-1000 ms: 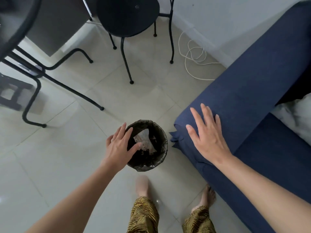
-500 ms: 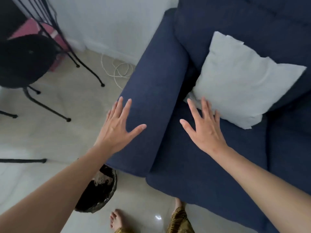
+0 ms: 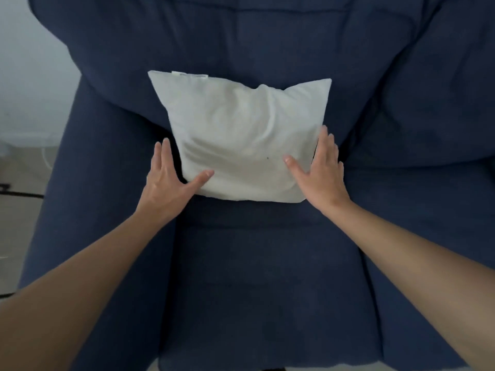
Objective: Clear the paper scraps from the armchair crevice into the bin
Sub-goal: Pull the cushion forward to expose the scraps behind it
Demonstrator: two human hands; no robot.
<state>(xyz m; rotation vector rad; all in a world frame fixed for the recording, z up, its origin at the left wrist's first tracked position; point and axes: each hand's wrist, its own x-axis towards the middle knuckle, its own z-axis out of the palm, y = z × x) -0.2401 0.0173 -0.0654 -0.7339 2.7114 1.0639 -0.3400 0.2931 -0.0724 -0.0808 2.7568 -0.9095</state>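
A dark blue armchair (image 3: 249, 277) fills the view. A white pillow (image 3: 241, 135) leans against its backrest on the seat. My left hand (image 3: 167, 180) rests at the pillow's lower left corner, fingers spread, thumb on the fabric. My right hand (image 3: 320, 170) lies against the pillow's lower right edge, fingers spread, thumb on the fabric. Neither hand has closed around anything. No paper scraps and no bin are in view; the crevices are dark or hidden behind the pillow.
The left armrest (image 3: 88, 183) and right armrest (image 3: 428, 236) flank the seat. A strip of pale floor (image 3: 16, 215) and white wall (image 3: 29, 76) shows at the far left.
The view swung from the bin on the floor to face the armchair squarely. Both hands moved from over the bin and armrest onto the pillow's lower corners.
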